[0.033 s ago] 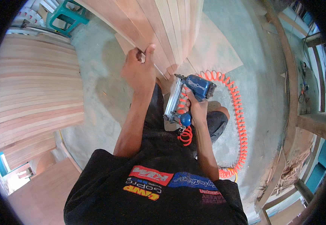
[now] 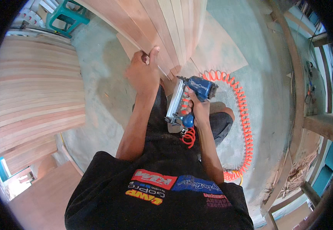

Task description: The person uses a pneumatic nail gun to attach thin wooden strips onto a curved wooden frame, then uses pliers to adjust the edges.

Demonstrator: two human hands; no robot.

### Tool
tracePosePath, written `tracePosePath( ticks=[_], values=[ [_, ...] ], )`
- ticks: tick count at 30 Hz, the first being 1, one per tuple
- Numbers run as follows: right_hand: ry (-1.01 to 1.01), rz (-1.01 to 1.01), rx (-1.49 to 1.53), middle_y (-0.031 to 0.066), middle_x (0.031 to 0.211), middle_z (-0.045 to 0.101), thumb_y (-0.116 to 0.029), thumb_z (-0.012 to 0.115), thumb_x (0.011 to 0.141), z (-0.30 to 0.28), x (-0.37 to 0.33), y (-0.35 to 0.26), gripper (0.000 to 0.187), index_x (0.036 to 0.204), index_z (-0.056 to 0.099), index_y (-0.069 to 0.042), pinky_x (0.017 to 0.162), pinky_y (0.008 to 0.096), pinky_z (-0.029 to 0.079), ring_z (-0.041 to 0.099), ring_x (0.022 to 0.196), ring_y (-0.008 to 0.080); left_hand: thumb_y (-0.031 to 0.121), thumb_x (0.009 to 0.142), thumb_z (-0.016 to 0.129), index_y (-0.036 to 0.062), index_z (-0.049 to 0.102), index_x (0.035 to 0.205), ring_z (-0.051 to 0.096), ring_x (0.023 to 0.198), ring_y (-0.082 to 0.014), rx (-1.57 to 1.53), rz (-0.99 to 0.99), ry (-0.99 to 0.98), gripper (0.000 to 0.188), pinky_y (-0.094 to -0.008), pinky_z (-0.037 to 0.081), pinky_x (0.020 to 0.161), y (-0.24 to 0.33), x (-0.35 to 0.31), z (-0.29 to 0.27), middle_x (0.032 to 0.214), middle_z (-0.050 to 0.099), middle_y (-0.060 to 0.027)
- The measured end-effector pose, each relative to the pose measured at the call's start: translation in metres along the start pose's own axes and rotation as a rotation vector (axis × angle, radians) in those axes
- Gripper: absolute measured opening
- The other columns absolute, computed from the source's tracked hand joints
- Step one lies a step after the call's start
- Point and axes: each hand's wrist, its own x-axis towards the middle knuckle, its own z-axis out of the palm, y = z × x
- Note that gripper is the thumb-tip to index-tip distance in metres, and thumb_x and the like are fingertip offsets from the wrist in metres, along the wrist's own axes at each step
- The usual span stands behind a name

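Observation:
My right hand [image 2: 199,112] is wrapped round the grip of a blue and silver pneumatic nail gun [image 2: 201,87]. The gun's nose end is close to the near end of a tall panel of joined wooden strips [image 2: 166,30]. My left hand [image 2: 143,74] is closed on the panel's left edge, thumb laid over the face; its fingertips are partly hidden. From the gun's handle hangs a coiled orange air hose [image 2: 188,138], which loops up and round to the right over the floor.
A slatted wooden panel [image 2: 36,80] fills the left side. A green plastic stool [image 2: 66,17] stands at the far left. Flat thin boards [image 2: 220,50] lie under the panel on the concrete floor [image 2: 268,99]. Timber framing [image 2: 299,99] and wood scraps [image 2: 300,168] run along the right.
The nail gun in my right hand has shifted slightly left. My left hand stays at the panel's edge, almost unmoved.

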Motion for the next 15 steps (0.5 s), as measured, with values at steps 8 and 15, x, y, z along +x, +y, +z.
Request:
tracePosePath(
  ticks=[8,15],
  values=[
    [0.024,0.122,0.022,0.0011,0.059,0.052,-0.023,0.076,0.09,0.0,0.037,0.057,0.025,0.08,0.059,-0.007,0.039,0.0311,0.042,0.049,0.042,0.0132,0.041,0.098,0.063,-0.0068,0.065,0.086,0.068,0.066,-0.0391,0.101,0.104,0.048,0.049,-0.0464,0.051,0.061,-0.033,-0.017,0.042,0.069,0.066,-0.0232],
    [-0.01,0.196,0.164,-0.0021,0.058,0.049,-0.027,0.072,0.094,-0.004,0.056,0.054,0.025,0.082,0.06,-0.008,0.041,0.0297,0.041,0.047,0.042,0.0111,0.031,0.095,0.068,-0.0081,0.064,0.09,0.07,0.069,-0.0372,-0.058,0.033,0.066,0.04,-0.0451,0.054,0.065,-0.03,-0.021,0.05,0.076,0.07,-0.0226]
  ],
)
